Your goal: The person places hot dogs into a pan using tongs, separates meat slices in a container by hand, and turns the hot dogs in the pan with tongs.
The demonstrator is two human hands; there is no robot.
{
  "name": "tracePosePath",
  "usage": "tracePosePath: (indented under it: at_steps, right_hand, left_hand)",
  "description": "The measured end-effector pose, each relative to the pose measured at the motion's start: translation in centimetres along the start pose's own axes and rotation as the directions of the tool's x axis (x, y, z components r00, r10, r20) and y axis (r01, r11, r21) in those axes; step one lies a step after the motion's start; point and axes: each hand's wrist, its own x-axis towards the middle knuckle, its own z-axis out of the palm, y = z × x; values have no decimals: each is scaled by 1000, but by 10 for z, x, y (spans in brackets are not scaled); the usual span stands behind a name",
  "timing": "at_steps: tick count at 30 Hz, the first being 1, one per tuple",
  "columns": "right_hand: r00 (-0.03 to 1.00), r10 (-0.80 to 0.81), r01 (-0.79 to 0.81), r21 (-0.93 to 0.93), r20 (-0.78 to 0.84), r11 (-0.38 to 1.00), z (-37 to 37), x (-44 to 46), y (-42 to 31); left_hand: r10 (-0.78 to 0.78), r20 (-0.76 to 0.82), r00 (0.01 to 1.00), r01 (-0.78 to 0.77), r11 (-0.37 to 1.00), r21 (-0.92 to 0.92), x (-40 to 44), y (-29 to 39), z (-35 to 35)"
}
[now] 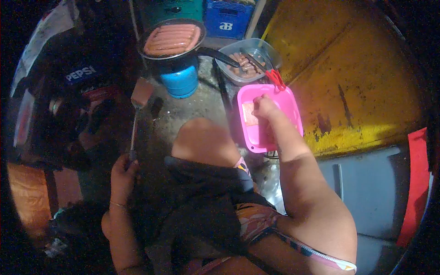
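Note:
My left hand (123, 174) is closed around the dark grip of a spatula (134, 123), whose flat, squarish head points up and away. On the right, my right hand (265, 108) reaches into a pink plastic basin (243, 133). Its fingers are curled at a pale, flat, rectangular piece (249, 117) in the basin; what that piece is I cannot make out. Ahead, a frying pan (201, 52) holds several sausages (172, 40) laid side by side. The pan sits above a small blue gas cylinder (179, 82).
Behind the pink basin stands a clear plastic container (223, 68) with sausage pieces and a red-handled utensil (276, 79). Blue (228, 18) and green (172, 10) crates are at the back. A worn yellow panel (353, 68) rises on the right; a dark Pepsi-marked crate (82, 75) stands left.

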Motion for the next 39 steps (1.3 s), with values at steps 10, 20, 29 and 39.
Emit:
tracePosePath:
  at_steps: [10, 20, 29, 39]
  right_hand:
    - [947, 322, -313, 277, 15, 908, 11, 16, 4]
    - [877, 477, -437, 515, 60, 737, 56, 37, 44]
    - [865, 477, -428, 725, 156, 539, 49, 29, 44]
    - [909, 375, -367, 779, 183, 509, 34, 10, 28]
  left_hand:
    - [61, 25, 998, -62, 997, 47, 5, 6, 5]
    - [16, 35, 999, -16, 1000, 1, 1, 9, 7]
    - [58, 33, 998, -59, 998, 13, 6, 1, 7]
    - [43, 77, 996, -45, 999, 29, 0, 12, 5]
